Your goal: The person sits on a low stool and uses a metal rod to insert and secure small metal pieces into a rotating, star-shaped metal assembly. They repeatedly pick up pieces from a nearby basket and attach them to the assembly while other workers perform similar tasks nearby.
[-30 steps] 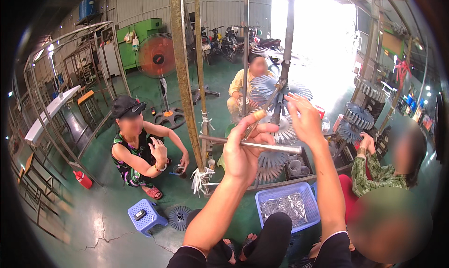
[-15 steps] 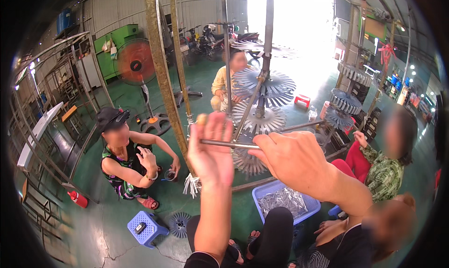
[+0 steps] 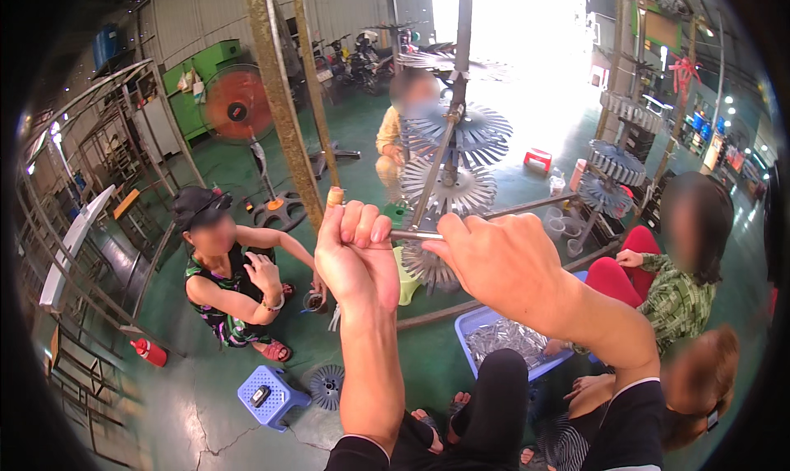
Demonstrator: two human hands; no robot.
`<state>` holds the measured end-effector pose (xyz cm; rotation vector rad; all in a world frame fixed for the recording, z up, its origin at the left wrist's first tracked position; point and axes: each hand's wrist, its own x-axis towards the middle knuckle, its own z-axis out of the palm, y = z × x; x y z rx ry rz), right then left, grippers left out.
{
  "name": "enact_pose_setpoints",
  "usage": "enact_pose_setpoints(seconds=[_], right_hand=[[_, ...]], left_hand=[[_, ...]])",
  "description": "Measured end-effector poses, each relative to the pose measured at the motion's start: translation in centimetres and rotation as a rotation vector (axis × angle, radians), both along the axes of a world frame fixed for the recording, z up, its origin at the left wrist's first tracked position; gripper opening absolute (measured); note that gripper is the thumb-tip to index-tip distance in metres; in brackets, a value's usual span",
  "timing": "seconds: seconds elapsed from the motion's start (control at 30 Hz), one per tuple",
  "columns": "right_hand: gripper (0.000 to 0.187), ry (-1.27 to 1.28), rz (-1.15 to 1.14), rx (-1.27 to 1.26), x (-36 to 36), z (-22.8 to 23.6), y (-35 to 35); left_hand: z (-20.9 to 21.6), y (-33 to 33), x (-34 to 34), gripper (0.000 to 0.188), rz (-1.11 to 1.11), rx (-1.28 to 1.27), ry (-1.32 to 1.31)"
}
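Note:
A slim, shiny metal rod [image 3: 410,235] is held nearly level in front of me. My right hand [image 3: 514,261] pinches its right end between thumb and bent fingers. Around the other end curl the fingers of my left hand [image 3: 355,253], palm turned up, hiding that part of the rod. A tan cover [image 3: 335,196] sits on my left thumb tip. Just beyond my hands, finned metal discs [image 3: 448,187] are stacked on an upright pole, partly hidden by my fingers.
A blue basket [image 3: 462,343] of loose metal pieces stands by my knees. A blue stool [image 3: 276,397] and a finned disc [image 3: 327,386] are at lower left. Rusty posts [image 3: 284,84] rise ahead. One person squats left, another beyond the discs, and two sit at right.
My left fingers have closed from an open, flat palm around the rod. Both hands have shifted slightly, and a hand now reaches to the basket's right side.

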<state>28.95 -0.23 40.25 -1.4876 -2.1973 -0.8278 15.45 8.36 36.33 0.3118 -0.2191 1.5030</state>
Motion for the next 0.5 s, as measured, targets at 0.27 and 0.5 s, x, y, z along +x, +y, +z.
enact_pose_setpoints(seconds=[0.27, 0.5], right_hand=[[0.031, 0.125, 0.024, 0.123, -1.5, -2.4, 1.9], [0.030, 0.247, 0.051, 0.126, -2.5, -3.2, 2.9]], left_hand=[[-0.4, 1.6, -2.0, 0.009, 0.034, 0.045, 0.130], [-0.1, 2.4, -3.0, 0.006, 0.052, 0.018, 0.178]])
